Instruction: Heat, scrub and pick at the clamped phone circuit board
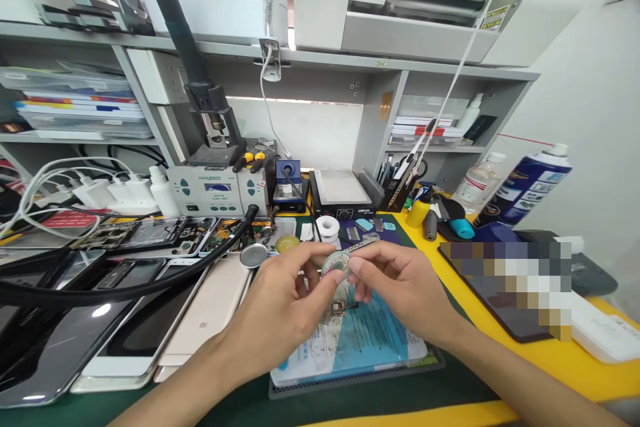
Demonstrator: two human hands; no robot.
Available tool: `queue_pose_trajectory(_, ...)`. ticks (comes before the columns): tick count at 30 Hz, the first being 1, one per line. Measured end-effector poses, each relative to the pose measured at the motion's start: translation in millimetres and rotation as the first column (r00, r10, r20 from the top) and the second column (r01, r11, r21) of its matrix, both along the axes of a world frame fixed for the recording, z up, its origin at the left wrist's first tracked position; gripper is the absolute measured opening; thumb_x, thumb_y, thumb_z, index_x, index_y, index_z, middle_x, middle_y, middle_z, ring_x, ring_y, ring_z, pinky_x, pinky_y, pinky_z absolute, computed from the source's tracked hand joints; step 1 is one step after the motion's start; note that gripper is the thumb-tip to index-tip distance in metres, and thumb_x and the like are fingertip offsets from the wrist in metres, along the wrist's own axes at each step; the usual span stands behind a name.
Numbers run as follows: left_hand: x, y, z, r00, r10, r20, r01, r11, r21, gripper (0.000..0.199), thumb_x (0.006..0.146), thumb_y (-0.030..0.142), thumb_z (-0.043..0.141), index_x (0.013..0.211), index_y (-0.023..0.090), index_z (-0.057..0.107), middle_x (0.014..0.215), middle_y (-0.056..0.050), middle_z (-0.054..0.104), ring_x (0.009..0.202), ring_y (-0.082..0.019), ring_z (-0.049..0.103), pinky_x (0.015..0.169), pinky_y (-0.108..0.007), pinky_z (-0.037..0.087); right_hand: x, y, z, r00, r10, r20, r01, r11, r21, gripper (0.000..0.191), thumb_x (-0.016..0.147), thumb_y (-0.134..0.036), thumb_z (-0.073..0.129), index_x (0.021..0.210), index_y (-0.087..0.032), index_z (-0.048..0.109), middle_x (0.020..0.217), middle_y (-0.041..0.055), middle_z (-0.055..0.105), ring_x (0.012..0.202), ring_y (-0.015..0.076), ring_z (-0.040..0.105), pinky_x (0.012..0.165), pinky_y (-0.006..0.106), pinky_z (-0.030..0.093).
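My left hand [287,297] is closed around a small round labelled disc [336,265], with the thumb across its face. It resembles a flat spool, but its kind is not clear. My right hand [400,280] pinches at the disc's right edge, thumb against forefinger. Directly beneath both hands lies a small circuit board [339,307] on a blue and white printed packet [370,340]. Left of the hands stand an open round tin of yellowish paste [287,244] and a round metal lid [254,255]. A roll of white tape or wire [327,227] sits behind them.
Several phones, among them a gold one [203,320], cover the left side. A black hose [150,297] crosses above them. At the back are a soldering station [217,190] and a heating plate [343,188]. A dark tablet-like slab [495,293] and a spray can [530,183] are right.
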State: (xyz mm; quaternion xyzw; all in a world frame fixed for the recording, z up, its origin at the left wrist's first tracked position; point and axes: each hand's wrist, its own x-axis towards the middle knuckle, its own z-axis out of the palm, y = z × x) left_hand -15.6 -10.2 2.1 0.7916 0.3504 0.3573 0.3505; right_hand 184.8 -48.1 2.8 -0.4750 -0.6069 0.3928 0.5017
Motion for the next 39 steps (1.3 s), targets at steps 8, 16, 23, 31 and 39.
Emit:
queue_pose_trajectory(8,-3,5,-1.2,1.0,-0.002,-0.012,0.003,0.998,0.063,0.027,0.099,0.037,0.059,0.11,0.018,0.075,0.061,0.005,0.056,0.055,-0.011,0.048,0.053,-0.022,0.037,5,5,-6.9,0.992,0.025,0.126,-0.031,0.999,0.042,0.023,0.098,-0.039,0.065,0.096,-0.018,0.074,0.079,0.0035,0.073,0.061,0.0151,0.068,0.056,0.026,0.055)
queue_pose_trajectory(16,-13,14,3.3,0.999,-0.039,0.011,0.039,0.999,0.015,0.033,0.099,0.038,0.059,0.121,0.018,0.073,0.061,0.002,0.067,0.053,-0.012,0.055,0.052,-0.022,0.039,6,3,-8.7,0.925,-0.117,0.36,-0.014,0.939,0.343,0.017,0.098,-0.031,0.064,0.1,-0.017,0.074,0.074,0.0055,0.073,0.062,0.0177,0.066,0.058,0.029,0.051)
queue_pose_trajectory(23,-30,28,5.1,0.987,-0.092,0.13,0.102,0.992,-0.073,0.032,0.094,0.037,0.056,0.114,0.017,0.072,0.064,0.0,0.062,0.056,-0.015,0.057,0.056,-0.026,0.047,13,6,-4.1,0.957,-0.089,0.277,0.018,0.968,0.25,0.017,0.096,-0.033,0.063,0.094,-0.018,0.073,0.075,0.0056,0.072,0.062,0.0184,0.066,0.056,0.03,0.05)
queue_pose_trajectory(31,-20,25,3.1,0.991,-0.128,0.042,0.133,0.984,-0.118,0.03,0.096,0.044,0.063,0.108,0.017,0.07,0.075,0.0,0.063,0.064,-0.013,0.054,0.06,-0.024,0.045,26,23,-9.0,0.992,-0.094,0.083,0.087,0.992,0.094,0.016,0.087,-0.033,0.071,0.084,-0.017,0.071,0.058,0.0,0.063,0.051,0.0152,0.06,0.048,0.026,0.046)
queue_pose_trajectory(39,-11,20,14.2,0.959,-0.256,-0.123,0.234,0.957,-0.168,0.035,0.095,0.04,0.065,0.123,0.019,0.067,0.093,-0.004,0.069,0.08,-0.018,0.063,0.067,-0.024,0.05,26,25,-7.9,1.0,-0.016,0.015,0.016,0.999,-0.04,0.02,0.083,-0.034,0.072,0.082,-0.015,0.069,0.068,0.0021,0.068,0.05,0.0125,0.06,0.043,0.023,0.047)
